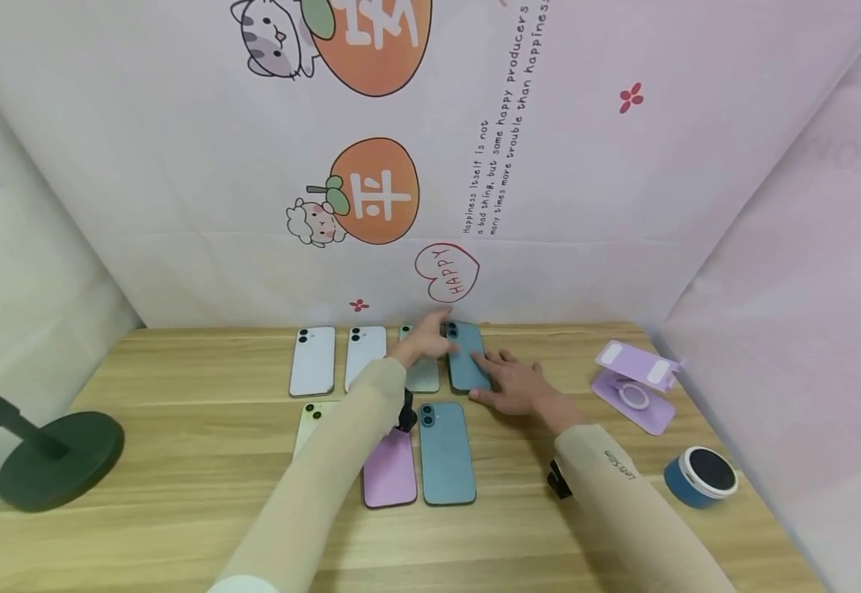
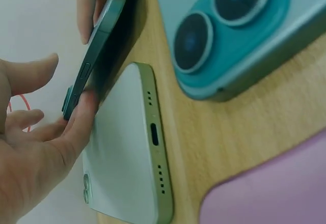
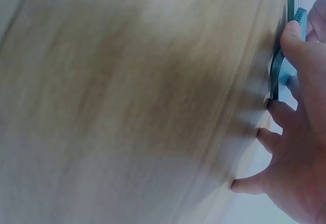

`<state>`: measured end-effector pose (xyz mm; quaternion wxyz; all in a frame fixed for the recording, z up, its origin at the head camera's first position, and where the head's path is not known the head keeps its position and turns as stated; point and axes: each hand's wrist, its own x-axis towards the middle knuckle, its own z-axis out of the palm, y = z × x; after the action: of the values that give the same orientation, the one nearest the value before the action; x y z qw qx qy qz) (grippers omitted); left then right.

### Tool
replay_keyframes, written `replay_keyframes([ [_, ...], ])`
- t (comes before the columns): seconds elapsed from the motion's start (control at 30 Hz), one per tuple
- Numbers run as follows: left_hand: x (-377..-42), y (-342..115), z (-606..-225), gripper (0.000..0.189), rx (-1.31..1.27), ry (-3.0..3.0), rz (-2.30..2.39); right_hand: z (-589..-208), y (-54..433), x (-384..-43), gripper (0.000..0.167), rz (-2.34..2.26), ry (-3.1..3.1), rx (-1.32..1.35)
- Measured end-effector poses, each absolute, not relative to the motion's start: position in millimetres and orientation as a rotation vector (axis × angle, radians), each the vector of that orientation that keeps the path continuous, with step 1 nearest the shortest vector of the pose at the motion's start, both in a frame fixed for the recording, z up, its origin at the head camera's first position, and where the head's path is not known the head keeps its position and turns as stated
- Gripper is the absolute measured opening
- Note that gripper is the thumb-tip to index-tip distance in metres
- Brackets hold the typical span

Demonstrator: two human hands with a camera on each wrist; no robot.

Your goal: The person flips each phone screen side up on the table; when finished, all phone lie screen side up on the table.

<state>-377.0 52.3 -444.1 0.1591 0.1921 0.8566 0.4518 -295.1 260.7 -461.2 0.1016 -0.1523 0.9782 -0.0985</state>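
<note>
In the head view my left hand [image 1: 428, 338] reaches to the left side of a blue phone [image 1: 467, 362] lying back-up in the back row. The left wrist view shows the fingers of that hand against the phone's side edge, the thumb standing away from it. My right hand [image 1: 513, 383] is spread at the phone's other side. One of its fingertips touches the phone's back, its thumb is at the lower corner, and other fingers reach down to the table [image 3: 153, 107]. A pale green phone [image 2: 122, 147] lies below my left hand, partly hidden by it.
Two white phones [image 1: 313, 362] stand left in the back row. The front row has a yellow phone [image 1: 310, 420], a pink phone [image 1: 390, 471] and another blue phone [image 1: 448, 455]. A purple stand [image 1: 634, 387] and blue round device [image 1: 700, 476] are right; a dark green stand [image 1: 63, 461] is left.
</note>
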Motion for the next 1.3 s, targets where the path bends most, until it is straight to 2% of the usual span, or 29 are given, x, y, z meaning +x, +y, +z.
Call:
replay_keyframes([
  [0.33,-375,57,-443,0.079,0.336,2.353,1.505,-455,260,-294,0.075,-0.308,2.843,-0.461],
  [0.57,-376,61,-442,0.063,0.216,2.431,1.461,-449,260,-291,0.075,-0.409,2.788,-0.467],
  [0.8,-379,62,-429,0.056,0.166,2.558,1.333,-443,266,-292,0.071,-0.802,2.793,-0.422],
  [0.87,-376,62,-421,0.049,0.174,2.638,1.276,-441,266,-293,0.068,-0.945,2.776,-0.387],
  [1.03,-368,71,-405,0.017,0.233,2.912,1.003,-435,266,-292,0.063,-1.465,2.421,-0.225],
  [1.1,-365,77,-402,0.013,0.248,2.998,0.876,-434,265,-292,0.064,-1.641,2.226,-0.168],
  [1.3,-358,94,-401,0.026,0.221,3.026,0.849,-433,260,-292,0.063,-1.884,1.946,-0.076],
])
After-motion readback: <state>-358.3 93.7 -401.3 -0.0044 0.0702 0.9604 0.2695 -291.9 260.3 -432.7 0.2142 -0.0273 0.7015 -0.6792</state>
